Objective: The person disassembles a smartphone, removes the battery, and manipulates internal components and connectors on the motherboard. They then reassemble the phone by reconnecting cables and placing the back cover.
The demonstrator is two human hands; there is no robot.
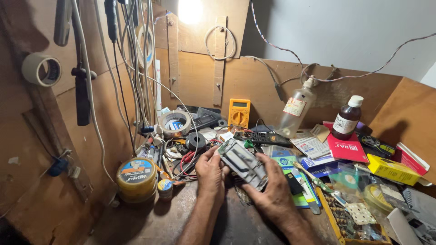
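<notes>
From the head camera, two hands meet over a worn wooden desk. The left hand and the right hand together grip one flat, oblong device with a grey, glossy face, held just above the desk's middle. Its long axis runs diagonally, from upper left near the left thumb to lower right under the right fingers. Around it stand two bottles: one clear plastic bottle and one brown bottle with a white cap. One yellow multimeter leans against the wooden back wall. One round yellow tin sits left. Two tape rolls show: one on the desk, one hung on the left wall.
</notes>
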